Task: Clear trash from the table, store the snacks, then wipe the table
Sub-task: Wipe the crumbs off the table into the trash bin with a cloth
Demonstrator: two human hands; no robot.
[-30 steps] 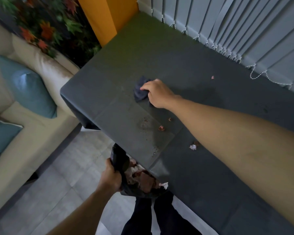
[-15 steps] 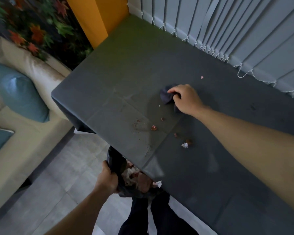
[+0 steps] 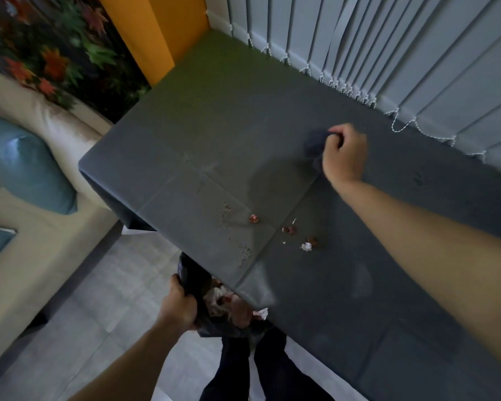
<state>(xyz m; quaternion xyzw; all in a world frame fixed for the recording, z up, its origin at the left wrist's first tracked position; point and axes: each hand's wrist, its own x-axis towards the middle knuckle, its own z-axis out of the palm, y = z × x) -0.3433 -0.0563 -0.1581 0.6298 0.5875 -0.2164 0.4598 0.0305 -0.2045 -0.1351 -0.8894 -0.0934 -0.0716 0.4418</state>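
Right hand (image 3: 344, 153), fingers curled round the dark cloth (image 3: 314, 146), now sits farther from the crumbs (image 3: 288, 229), nearer the blinds (image 3: 388, 53). Left hand (image 3: 180, 308) still grips the trash bag (image 3: 190, 273) rim.

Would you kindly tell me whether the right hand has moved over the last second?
Yes. The right hand, gripping the dark cloth, has slid away from the crumbs toward the blinds.
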